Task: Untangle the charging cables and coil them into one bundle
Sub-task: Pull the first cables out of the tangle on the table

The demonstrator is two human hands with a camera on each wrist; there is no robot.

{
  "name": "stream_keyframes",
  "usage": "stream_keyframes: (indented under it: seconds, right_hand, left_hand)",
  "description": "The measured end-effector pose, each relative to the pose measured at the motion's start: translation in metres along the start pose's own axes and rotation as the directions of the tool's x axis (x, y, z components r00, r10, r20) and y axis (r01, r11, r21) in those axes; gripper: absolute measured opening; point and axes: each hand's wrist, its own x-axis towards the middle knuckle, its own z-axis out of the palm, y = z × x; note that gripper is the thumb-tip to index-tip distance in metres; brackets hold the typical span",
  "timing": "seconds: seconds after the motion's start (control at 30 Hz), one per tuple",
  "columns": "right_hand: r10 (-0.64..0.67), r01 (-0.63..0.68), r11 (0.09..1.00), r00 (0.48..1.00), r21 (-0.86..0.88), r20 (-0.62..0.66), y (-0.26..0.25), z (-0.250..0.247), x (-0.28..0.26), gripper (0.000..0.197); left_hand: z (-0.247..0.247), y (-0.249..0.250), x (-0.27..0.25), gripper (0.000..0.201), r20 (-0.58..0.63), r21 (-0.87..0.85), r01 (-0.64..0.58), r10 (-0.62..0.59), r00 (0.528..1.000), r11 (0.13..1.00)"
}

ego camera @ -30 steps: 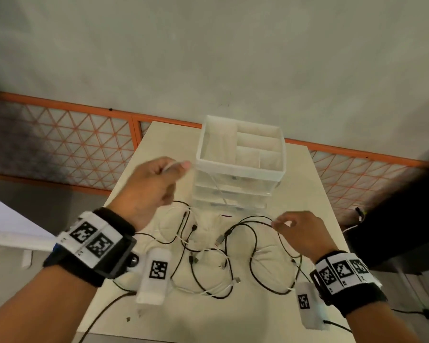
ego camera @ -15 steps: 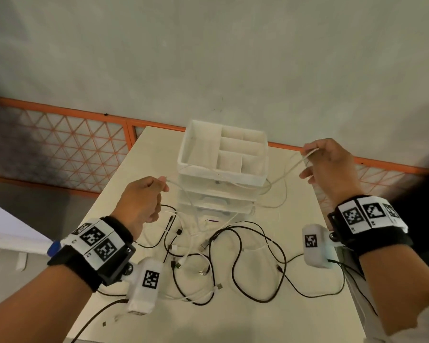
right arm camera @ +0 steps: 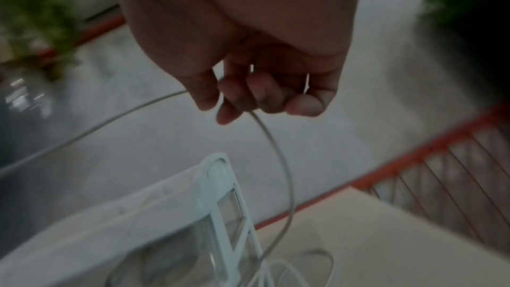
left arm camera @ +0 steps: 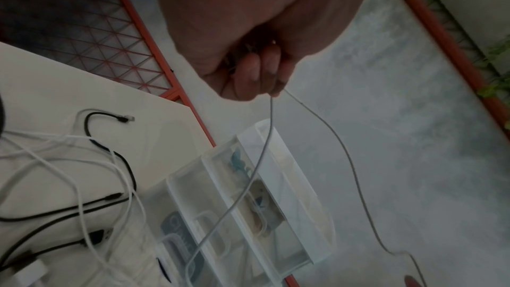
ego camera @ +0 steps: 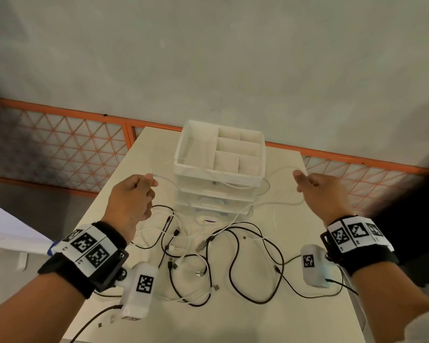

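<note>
Both hands hold one white cable (ego camera: 223, 182) above the desk (ego camera: 159, 144). The left hand (ego camera: 131, 196) pinches it in curled fingers, and the right hand (ego camera: 317, 191), which half a second ago was higher and further out, has come down and curls around the other part. The cable now hangs slack across the front of the drawer organizer (ego camera: 221, 169) (it may catch there). Black cables (ego camera: 233, 263) lie tangled near the desk's front edge, so coiling is probably not begun.
</note>
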Motion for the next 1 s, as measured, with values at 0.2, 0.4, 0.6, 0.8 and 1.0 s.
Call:
stream_keyframes:
  seconds: [0.2,0.4,0.6,0.8,1.0]
  right_hand:
    - [-0.277,0.223,0.935,0.945,0.275,0.174,-0.059,0.004,-0.023,0.053]
    - [-0.299,0.270,0.880,0.954,0.392,0.015,-0.082,-0.008,-0.014,0.036]
    - [0.000,0.010,0.999,0.979,0.047,-0.204,-0.047,-0.034,0.021,0.049]
    - [0.092,-0.102,0.995,0.957,-0.020,-0.276,-0.045,-0.021,0.042,0.048]
    - [0.080,-0.070,0.996,0.974,0.058,-0.213,-0.039,-0.012,0.073,0.027]
  left_hand:
    - [0.054,0.013,-0.023,0.016,0.309,0.052,-0.098,0.078,0.948,0.994]
    - [0.108,-0.006,-0.042,0.027,0.653,0.168,0.012,-0.120,0.747,0.986]
    - [0.088,-0.045,-0.024,0.024,0.525,0.536,-0.071,-0.266,0.809,0.841]
    - [0.074,-0.035,-0.002,0.019,0.370,0.507,0.068,-0.289,0.883,0.859]
    - [0.060,-0.034,0.000,0.025,0.349,0.510,0.110,-0.322,0.880,0.853]
